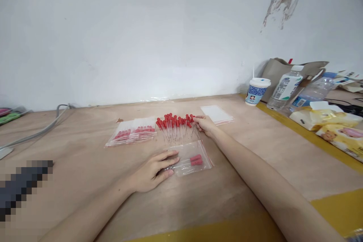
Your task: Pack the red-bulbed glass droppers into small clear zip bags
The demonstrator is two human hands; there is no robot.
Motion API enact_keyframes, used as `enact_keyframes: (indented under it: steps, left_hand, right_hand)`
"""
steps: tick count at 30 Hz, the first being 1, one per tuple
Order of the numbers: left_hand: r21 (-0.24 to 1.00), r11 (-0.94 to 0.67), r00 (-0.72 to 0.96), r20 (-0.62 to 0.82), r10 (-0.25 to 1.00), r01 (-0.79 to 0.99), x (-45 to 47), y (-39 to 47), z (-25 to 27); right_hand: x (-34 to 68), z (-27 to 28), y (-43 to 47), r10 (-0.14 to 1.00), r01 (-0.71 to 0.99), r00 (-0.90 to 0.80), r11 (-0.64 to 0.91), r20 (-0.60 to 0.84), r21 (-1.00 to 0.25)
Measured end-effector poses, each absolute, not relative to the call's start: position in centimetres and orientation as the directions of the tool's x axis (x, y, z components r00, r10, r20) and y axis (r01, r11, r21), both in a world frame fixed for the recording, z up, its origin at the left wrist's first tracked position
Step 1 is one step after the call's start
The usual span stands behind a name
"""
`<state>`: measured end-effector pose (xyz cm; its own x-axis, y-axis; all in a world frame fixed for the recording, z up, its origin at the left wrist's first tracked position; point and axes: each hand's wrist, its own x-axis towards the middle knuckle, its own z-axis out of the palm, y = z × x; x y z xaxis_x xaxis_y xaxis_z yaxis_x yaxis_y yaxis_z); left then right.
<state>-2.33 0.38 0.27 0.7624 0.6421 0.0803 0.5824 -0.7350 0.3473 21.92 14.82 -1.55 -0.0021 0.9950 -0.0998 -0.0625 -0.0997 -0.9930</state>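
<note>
My left hand [154, 170] lies with its fingers spread over the left end of a clear zip bag [184, 172]. Inside this bag are two glass droppers [195, 160] with red rubber bulbs pointing right; their stem tips are hidden near my fingers. Behind the bag sits a pile of loose red-bulbed droppers [172, 123], stems toward me. At the pile's right end my right hand [204, 125] is closed in a pinch on a dropper by its red bulb.
Filled zip bags [133, 134] are stacked left of the pile. White-looking flat bags [217, 114] lie at its right. Further right stand a paper cup [256, 92], plastic bottles [285, 89] and yellow tissue packs [323, 115]. A grey cable [42, 133] runs along the left.
</note>
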Motion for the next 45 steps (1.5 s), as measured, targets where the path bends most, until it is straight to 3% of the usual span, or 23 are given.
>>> enact_keyframes:
  steps: [8, 16, 23, 34, 39, 45]
  left_hand:
    - [0.367, -0.751, 0.775, 0.112, 0.622, 0.549, -2.5, 0.7, -0.1]
    - [0.354, -0.760, 0.778, 0.126, 0.616, 0.544, -2.5, 0.9, 0.0]
    - [0.369, -0.754, 0.775, 0.127, 0.620, 0.543, -2.4, 0.8, 0.0]
    - [0.347, -0.753, 0.786, 0.069, 0.615, 0.559, -2.5, 1.0, 0.3]
    - [0.329, -0.765, 0.790, 0.082, 0.607, 0.554, -2.5, 1.0, 0.2]
    - [0.326, -0.772, 0.789, 0.111, 0.604, 0.545, -2.5, 1.0, 0.0]
  right_hand:
    - [22.8, -1.1, 13.2, 0.996, -0.212, 0.036, -0.072, -0.081, -0.975]
    - [25.5, -0.9, 9.7, 0.978, -0.245, -0.132, -0.191, -0.163, -0.950]
    - [27.6, -0.9, 6.4, 0.968, -0.255, -0.162, -0.231, -0.194, -0.939]
    - [26.1, -2.6, 4.1, 0.979, -0.109, 0.172, 0.133, 0.113, -0.985]
    - [25.5, -2.6, 3.5, 0.982, -0.170, 0.134, 0.157, 0.135, -0.973]
    - [25.4, -2.0, 2.3, 0.994, -0.124, 0.015, 0.109, 0.108, -0.986]
